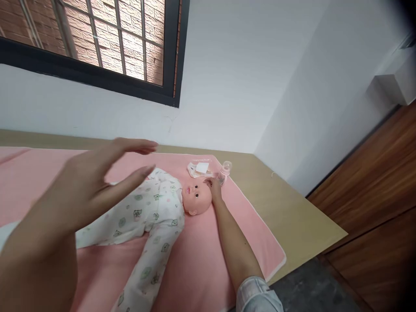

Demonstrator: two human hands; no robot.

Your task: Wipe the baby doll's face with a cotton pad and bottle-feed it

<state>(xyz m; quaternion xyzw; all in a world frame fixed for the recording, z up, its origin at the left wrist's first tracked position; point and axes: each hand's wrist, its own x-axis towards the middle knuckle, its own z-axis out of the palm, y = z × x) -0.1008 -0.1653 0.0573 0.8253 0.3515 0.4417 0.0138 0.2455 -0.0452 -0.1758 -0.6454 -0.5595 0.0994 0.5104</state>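
My left hand [94, 184] is raised in the foreground, thumb and fingers apart, holding nothing. It partly covers a bald baby doll [198, 198] in white printed clothes [139, 208], which lies on its back on a pink mat [201, 260]. My right hand [215, 188] is beyond the top of the doll's head. Right beside that hand is a small clear baby bottle [225, 170] with a domed cap. A small packet with a white label [202, 167] lies just past the fingertips. Whether the right fingers grip the bottle or the packet cannot be made out.
The mat lies on a light wooden table [276, 208], which ends in a corner at the right. A white wall [227, 108] with a dark-framed barred window [117, 39] rises behind it. Brown wooden panels [370, 190] stand to the right above a dark floor [312, 286].
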